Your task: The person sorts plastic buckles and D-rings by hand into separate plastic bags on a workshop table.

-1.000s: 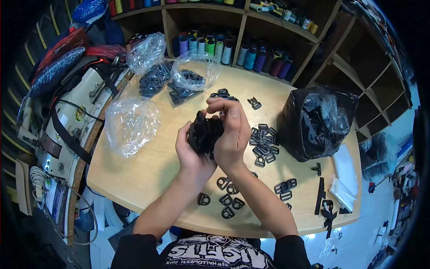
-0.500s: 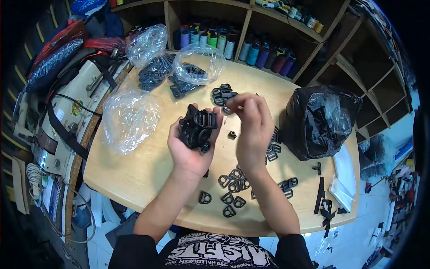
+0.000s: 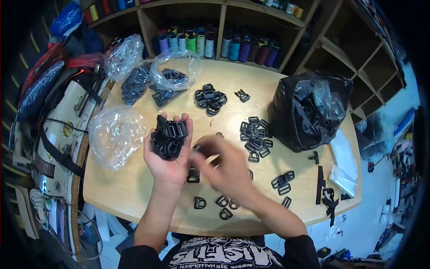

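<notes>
My left hand [image 3: 168,163] is cupped palm up over the table and holds a pile of black plastic buckles [image 3: 169,136]. Just to its right is my right hand [image 3: 226,168], smeared by motion, with thumb and fingertips closed on a small black piece [image 3: 197,148]. On the table beneath and around the hands lie D-shaped rings [image 3: 199,203], partly hidden by my right forearm. Beyond the hands sits a heap of black buckles [image 3: 209,99], with one side-release buckle [image 3: 242,95] to its right. Rectangular slide buckles [image 3: 255,136] form another group on the right.
A black plastic bag [image 3: 309,112] of dark parts stands at right. Clear bags [image 3: 117,134] lie at left, with bags of black parts [image 3: 168,85] behind. Thread spools [image 3: 191,44] line the back shelf. A sewing machine [image 3: 67,130] borders the table's left side.
My right hand has come back from the buckle heap to beside my left palm, and a small black piece now shows at its fingertips. The view has shifted slightly right.
</notes>
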{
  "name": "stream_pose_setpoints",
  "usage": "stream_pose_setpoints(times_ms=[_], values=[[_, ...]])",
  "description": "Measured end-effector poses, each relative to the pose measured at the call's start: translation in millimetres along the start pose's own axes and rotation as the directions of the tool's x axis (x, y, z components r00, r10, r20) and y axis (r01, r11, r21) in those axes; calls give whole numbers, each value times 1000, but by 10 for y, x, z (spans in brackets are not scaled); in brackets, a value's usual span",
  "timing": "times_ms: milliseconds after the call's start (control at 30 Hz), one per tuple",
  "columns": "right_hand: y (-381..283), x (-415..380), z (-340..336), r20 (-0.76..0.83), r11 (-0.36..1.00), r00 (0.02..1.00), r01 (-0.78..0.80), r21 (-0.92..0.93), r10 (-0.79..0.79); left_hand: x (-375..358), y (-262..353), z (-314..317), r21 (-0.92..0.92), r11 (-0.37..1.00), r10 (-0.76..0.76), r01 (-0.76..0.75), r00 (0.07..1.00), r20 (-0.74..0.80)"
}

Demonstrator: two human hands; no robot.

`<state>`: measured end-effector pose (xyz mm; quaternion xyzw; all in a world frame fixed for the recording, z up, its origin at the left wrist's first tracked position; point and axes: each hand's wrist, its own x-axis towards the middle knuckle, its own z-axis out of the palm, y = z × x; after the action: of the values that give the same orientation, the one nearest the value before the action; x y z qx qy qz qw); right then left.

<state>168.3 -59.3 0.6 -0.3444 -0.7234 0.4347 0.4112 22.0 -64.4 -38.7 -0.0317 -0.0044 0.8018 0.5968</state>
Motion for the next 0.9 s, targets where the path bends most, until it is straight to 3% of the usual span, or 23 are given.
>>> stream_pose_setpoints(times_ms=[33, 67, 167, 233, 600, 767, 833, 900], values=[[43, 93, -98, -65, 997, 997, -51, -51, 47, -7, 11, -10, -20, 1000, -20, 21, 998, 52], [174, 214, -212, -94, 987, 995, 7, -163, -22, -10, 26, 2, -12, 1000, -9, 10, 999, 35], [542, 556, -503, 11, 882, 996, -70, -466, 84, -18, 52, 46, -14, 1000, -1, 2, 1000, 22], [780, 652, -582, 96, 848, 994, 10, -530, 48, -26, 84, 62, -27, 1000, -13, 13, 1000, 24], [873, 719, -609, 251, 757, 957, 57, -651, 144, 28, 104, 34, 19, 1000, 0, -1, 1000, 21], [660, 894, -751, 57, 847, 996, -28, -531, 68, -5, 73, 61, 29, 999, -14, 14, 1000, -26], [589, 908, -789, 60, 850, 997, -18, -527, 58, 0, 77, 15, -17, 999, -48, 50, 996, 73], [600, 886, -775, 223, 753, 961, 27, -658, 160, 0, 68, 34, 1, 999, -40, 40, 998, 40]])
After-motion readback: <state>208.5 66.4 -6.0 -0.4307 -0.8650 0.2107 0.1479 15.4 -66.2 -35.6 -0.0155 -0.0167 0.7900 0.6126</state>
